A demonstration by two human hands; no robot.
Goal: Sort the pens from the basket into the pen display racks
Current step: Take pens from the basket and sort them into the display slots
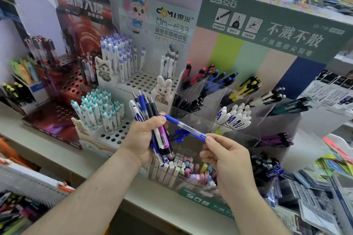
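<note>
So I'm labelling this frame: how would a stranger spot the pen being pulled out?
Find the green-headed clear rack. In front, the left hand grips a pen bundle. The blue pen alone lies crosswise, its end pinched by the right hand.

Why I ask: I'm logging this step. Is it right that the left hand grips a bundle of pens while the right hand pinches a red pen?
Not quite. In the head view the left hand grips the bundle of pens, but the pen the right hand pinches is a blue pen, not red.
</note>
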